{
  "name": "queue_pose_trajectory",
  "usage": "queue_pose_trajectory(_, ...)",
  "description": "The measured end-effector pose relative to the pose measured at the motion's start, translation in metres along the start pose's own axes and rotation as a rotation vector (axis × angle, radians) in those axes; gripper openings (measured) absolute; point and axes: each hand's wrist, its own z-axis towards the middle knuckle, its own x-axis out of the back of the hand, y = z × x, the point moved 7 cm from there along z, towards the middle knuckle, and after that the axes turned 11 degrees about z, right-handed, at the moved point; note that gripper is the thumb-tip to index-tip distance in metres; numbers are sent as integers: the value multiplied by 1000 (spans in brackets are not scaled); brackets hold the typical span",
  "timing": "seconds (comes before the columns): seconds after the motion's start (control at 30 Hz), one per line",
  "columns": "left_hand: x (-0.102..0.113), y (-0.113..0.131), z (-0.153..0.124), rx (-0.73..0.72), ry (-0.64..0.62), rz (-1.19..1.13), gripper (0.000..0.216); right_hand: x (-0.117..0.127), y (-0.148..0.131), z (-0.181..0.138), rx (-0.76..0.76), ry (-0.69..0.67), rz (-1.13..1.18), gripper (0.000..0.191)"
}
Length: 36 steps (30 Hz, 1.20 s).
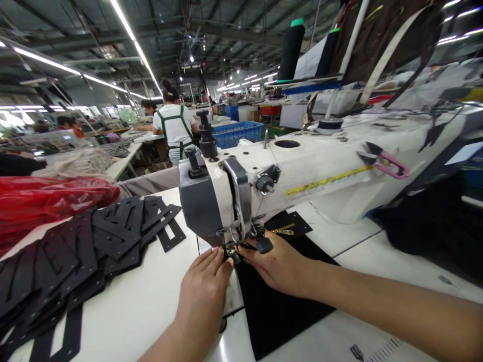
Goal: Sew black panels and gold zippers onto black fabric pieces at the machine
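A white and grey sewing machine (222,196) stands in front of me, its needle area low at the centre. My left hand (206,289) is just left of the presser foot, fingers bent and close together, the thumb near the foot. What lies under those fingertips is hidden. A piece of black fabric (279,322) extends from the foot towards me. Over its upper part my right hand (281,261) presses down, fingers closed on the fabric beside the foot and partly behind the machine head. A gold zipper (285,230) shows beyond the right hand.
Many black cut-out pieces (116,231) lie piled at left, beside a red plastic bag (49,201). Pink-handled snips (385,160) rest on the machine arm. Thread cones (291,50) stand above. A blue crate (237,133) and a person (175,123) are beyond.
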Motion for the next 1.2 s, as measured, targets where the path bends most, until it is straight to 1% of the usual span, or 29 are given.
queue_pose_trajectory(0.2,3,-1,2,31,50,-24,26,5,-5,2,10,29,-20,18)
queue_pose_trajectory(0.4,4,-6,4,92,75,-62,22,5,-2,6,35,33,-1,20)
queue_pose_trajectory(0.57,3,-8,6,118,69,-80,21,6,-2,7,58,43,1,19)
queue_pose_trajectory(0.7,3,-10,6,136,67,-101,20,7,-2,5,68,81,4,19)
queue_pose_trajectory(0.97,2,-12,5,137,66,-110,21,7,-1,6,103,142,12,21)
queue_pose_trajectory(1.13,5,-10,2,99,103,-72,21,10,-3,3,96,151,47,20)
queue_pose_trajectory(1.2,6,-9,1,84,120,-53,21,10,-3,1,84,177,69,20)
